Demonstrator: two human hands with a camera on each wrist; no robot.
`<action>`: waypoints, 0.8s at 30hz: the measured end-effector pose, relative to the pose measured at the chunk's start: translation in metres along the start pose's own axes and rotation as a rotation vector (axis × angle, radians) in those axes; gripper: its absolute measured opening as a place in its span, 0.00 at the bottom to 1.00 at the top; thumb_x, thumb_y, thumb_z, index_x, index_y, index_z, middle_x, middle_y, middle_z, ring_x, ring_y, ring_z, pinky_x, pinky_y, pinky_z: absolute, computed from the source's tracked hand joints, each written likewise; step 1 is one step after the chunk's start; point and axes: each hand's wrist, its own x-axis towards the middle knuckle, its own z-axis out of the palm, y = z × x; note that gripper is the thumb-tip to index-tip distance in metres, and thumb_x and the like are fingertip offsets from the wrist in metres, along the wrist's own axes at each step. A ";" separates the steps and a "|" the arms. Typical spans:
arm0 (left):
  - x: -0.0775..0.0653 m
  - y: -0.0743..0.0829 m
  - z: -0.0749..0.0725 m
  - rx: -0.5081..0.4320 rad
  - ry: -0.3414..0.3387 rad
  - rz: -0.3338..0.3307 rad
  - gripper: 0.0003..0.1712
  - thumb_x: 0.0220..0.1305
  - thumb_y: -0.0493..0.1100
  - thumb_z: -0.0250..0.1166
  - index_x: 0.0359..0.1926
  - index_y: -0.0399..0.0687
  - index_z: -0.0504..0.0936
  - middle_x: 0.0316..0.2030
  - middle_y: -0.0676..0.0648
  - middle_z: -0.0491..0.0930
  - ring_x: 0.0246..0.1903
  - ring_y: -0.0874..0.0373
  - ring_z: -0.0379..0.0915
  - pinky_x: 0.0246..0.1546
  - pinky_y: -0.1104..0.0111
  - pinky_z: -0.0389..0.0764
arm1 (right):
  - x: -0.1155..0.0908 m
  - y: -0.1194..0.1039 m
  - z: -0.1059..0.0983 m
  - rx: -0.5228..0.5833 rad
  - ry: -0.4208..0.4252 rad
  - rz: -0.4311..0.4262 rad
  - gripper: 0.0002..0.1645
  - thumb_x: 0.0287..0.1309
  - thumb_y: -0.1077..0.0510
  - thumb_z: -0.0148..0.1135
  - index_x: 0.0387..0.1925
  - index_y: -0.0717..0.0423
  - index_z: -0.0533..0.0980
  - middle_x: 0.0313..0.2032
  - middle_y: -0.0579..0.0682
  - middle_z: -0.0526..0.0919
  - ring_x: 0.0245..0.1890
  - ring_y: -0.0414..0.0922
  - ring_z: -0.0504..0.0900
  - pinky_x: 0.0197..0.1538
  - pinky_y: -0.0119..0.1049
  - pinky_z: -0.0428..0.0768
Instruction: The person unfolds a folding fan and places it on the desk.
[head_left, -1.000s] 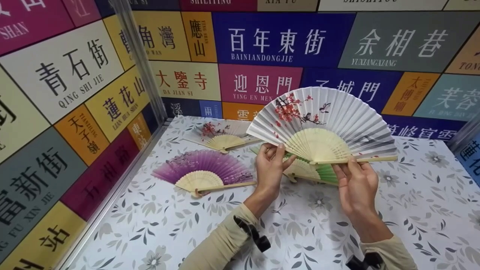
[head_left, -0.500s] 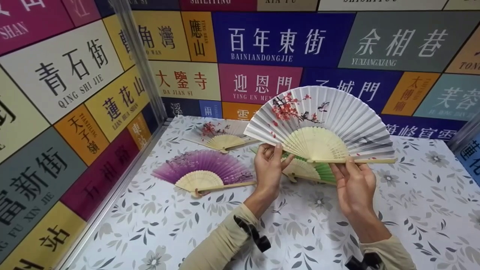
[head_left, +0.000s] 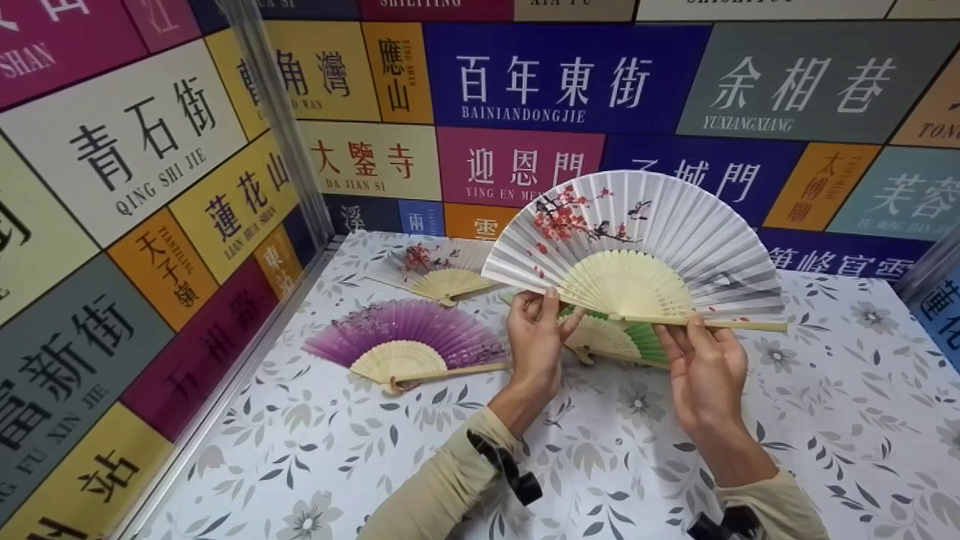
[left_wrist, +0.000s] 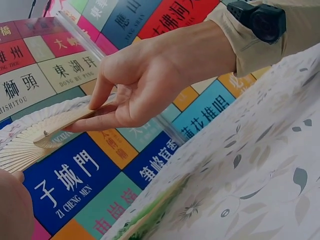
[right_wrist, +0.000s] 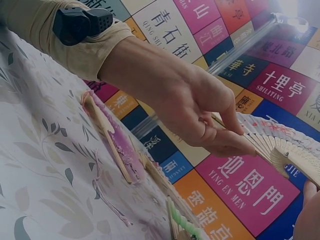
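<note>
A white folding fan (head_left: 630, 285) with red blossoms and small birds is spread wide, held up above the table. My left hand (head_left: 534, 341) pinches its left edge between thumb and fingers. With thumb above and fingers beneath, my right hand (head_left: 709, 367) grips the wooden guard stick on the right. The left wrist view has the right hand (left_wrist: 145, 80) pinching the guard stick of the fan (left_wrist: 30, 142). The right wrist view shows the left hand (right_wrist: 200, 110) on the opposite edge. Behind the hands lies an open green fan (head_left: 651, 343), partly hidden.
An open purple fan (head_left: 412, 345) lies on the floral-covered table (head_left: 322, 442), left of the hands. Another white blossom fan (head_left: 450, 283) lies behind it, partly covered by the raised fan. Walls with coloured sign panels (head_left: 562, 79) stand behind and at left.
The raised fan has shifted slightly left and a little upward. My right hand moved left with it, my left hand only a little. The fans on the table stay put.
</note>
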 end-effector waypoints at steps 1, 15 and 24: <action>0.000 0.000 0.000 -0.006 0.002 -0.001 0.16 0.76 0.38 0.55 0.57 0.32 0.68 0.53 0.35 0.77 0.54 0.49 0.80 0.55 0.59 0.87 | 0.000 0.000 0.000 -0.003 0.000 -0.002 0.26 0.73 0.61 0.52 0.65 0.68 0.59 0.58 0.61 0.77 0.59 0.50 0.82 0.65 0.38 0.80; 0.000 0.001 0.000 -0.033 0.025 -0.054 0.14 0.77 0.38 0.55 0.56 0.33 0.68 0.50 0.39 0.77 0.56 0.46 0.78 0.56 0.60 0.87 | 0.000 0.000 -0.001 -0.008 -0.010 0.003 0.26 0.73 0.60 0.53 0.65 0.67 0.59 0.59 0.61 0.78 0.60 0.50 0.82 0.66 0.39 0.80; 0.002 0.000 -0.001 -0.027 0.022 -0.069 0.14 0.76 0.38 0.55 0.56 0.34 0.68 0.48 0.41 0.77 0.54 0.46 0.77 0.56 0.59 0.87 | 0.001 0.002 -0.002 -0.014 -0.011 -0.002 0.25 0.74 0.61 0.52 0.65 0.67 0.60 0.59 0.60 0.77 0.59 0.50 0.82 0.66 0.39 0.80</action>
